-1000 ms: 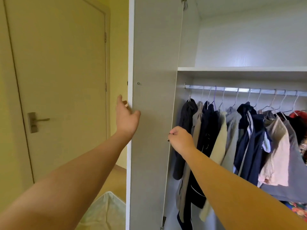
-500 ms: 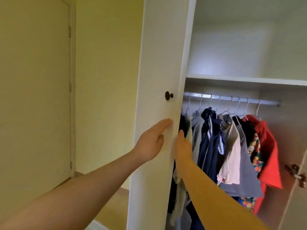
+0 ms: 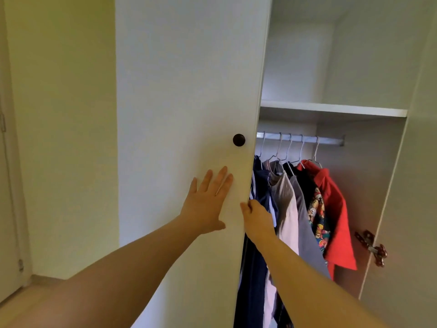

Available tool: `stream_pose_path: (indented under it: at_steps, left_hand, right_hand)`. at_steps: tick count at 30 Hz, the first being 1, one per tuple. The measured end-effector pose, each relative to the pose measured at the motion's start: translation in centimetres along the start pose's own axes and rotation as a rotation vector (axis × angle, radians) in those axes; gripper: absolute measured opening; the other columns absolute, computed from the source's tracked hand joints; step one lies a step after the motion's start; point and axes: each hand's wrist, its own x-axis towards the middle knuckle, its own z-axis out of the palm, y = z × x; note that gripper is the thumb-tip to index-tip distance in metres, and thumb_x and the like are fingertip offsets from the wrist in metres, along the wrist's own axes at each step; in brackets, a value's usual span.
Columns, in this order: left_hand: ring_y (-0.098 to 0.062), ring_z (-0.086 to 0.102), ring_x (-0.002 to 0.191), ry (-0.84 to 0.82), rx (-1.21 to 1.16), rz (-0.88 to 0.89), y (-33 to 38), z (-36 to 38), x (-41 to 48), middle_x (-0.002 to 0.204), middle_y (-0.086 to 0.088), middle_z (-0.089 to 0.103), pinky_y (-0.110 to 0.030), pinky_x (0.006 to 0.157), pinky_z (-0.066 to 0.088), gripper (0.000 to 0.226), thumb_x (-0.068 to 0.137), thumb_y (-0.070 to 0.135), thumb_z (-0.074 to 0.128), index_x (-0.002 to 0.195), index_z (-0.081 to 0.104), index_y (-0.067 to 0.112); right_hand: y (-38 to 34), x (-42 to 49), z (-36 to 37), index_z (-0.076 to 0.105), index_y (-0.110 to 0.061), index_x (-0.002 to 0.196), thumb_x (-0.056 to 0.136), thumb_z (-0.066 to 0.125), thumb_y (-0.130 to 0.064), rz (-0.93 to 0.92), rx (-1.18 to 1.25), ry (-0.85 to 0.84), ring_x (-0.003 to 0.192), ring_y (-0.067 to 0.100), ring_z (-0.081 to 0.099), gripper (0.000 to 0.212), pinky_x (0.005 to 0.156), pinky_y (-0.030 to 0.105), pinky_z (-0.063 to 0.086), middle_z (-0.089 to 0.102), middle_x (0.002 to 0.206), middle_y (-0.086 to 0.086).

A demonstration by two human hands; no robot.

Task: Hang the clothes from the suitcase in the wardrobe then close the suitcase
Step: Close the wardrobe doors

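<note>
Head view: wardrobe door point(image 3: 184, 91) job, left hand point(image 3: 208, 202) flat on it, right hand point(image 3: 256, 216) gripping its edge.
Try the knob point(image 3: 238, 139) instead, keep clothes point(image 3: 290, 209) clear.

A pale yellow-green wall point(image 3: 66, 114) fills the left of the frame, with the edge of a room door point(image 3: 6, 209) at the far left and a strip of light wooden floor point(image 3: 35, 287) in the lower left. The white wardrobe point(image 3: 354, 55) takes the centre and right. It has a left door point(image 3: 184, 79) with a dark round knob point(image 3: 238, 140), an inner shelf point(image 3: 331, 109) above a metal rail point(image 3: 307, 138), and a metal hinge point(image 3: 371, 247) by the right door point(image 3: 416, 185). The light is soft and even.
</note>
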Motion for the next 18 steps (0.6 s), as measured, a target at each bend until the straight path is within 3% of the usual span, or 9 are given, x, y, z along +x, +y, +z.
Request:
stream_pose_path:
  at_steps: [4,6,9,11,13,16,18]
  left_hand:
    - [-0.033,-0.025,0.141,0.002,-0.014,-0.031,0.7,1.3,2.2,0.15,-0.003,-0.036,-0.048,0.116,-0.003,0.114,0.083,0.048,0.062,0.142,-0.03,0.018]
    - [-0.034,-0.026,0.14,-0.017,-0.019,-0.035,0.9,1.6,2.8,0.15,-0.004,-0.037,-0.048,0.116,-0.001,0.113,0.083,0.048,0.061,0.142,-0.03,0.018]
    - [-0.033,-0.025,0.141,-0.114,-0.113,-0.028,1.3,0.7,3.5,0.149,-0.002,-0.038,-0.045,0.117,0.013,0.114,0.082,0.045,0.064,0.143,-0.028,0.018]
    - [-0.03,-0.019,0.143,-0.208,-0.239,-0.04,1.5,-0.6,4.2,0.15,0.001,-0.036,-0.044,0.116,0.02,0.115,0.081,0.044,0.067,0.145,-0.025,0.019]
    - [-0.028,-0.014,0.145,-0.239,-0.287,-0.014,2.4,-2.2,4.6,0.153,0.0,-0.03,-0.047,0.117,0.018,0.111,0.081,0.047,0.065,0.147,-0.019,0.019]
    - [-0.026,-0.009,0.146,-0.122,-0.211,0.082,4.8,-4.8,4.9,0.158,-0.002,-0.016,-0.049,0.115,0.019,0.098,0.086,0.049,0.058,0.15,-0.009,0.019]
    - [-0.025,-0.002,0.146,-0.075,-0.243,0.134,6.7,-6.7,4.4,0.159,-0.002,-0.004,-0.049,0.114,0.022,0.09,0.087,0.044,0.058,0.151,0.0,0.017]
  right_hand:
    - [0.5,2.2,0.0,0.053,-0.006,0.103,0.102,0.034,-0.027,0.069,-0.026,-0.018,0.064,0.011,0.044,0.029,0.048,0.018,0.03,0.05,0.079,0.001]
    - [1.1,2.4,-0.2,0.053,-0.006,0.112,0.101,0.038,-0.026,0.11,-0.044,-0.096,0.072,0.013,0.048,0.028,0.054,0.021,0.036,0.054,0.089,0.004]
    - [2.0,1.6,-1.1,0.034,-0.008,0.14,0.099,0.043,-0.027,0.167,-0.104,-0.193,0.109,0.024,0.053,0.047,0.078,0.023,0.039,0.051,0.13,0.013]
    - [1.6,1.2,-2.2,0.028,-0.008,0.144,0.098,0.044,-0.028,0.172,-0.107,-0.186,0.121,0.025,0.049,0.053,0.083,0.023,0.037,0.045,0.138,0.013]
    - [0.7,0.6,-4.2,0.036,-0.006,0.138,0.098,0.046,-0.027,0.145,-0.123,-0.142,0.114,0.026,0.051,0.047,0.082,0.023,0.037,0.049,0.133,0.013]
    - [-0.7,-0.3,-7.7,0.049,-0.003,0.125,0.097,0.047,-0.024,0.1,-0.184,-0.069,0.097,0.023,0.05,0.035,0.084,0.028,0.041,0.055,0.117,0.013]
    - [-1.3,-1.7,-10.3,0.055,-0.003,0.118,0.095,0.048,-0.022,0.088,-0.26,-0.008,0.099,0.026,0.052,0.031,0.08,0.027,0.039,0.058,0.119,0.014]
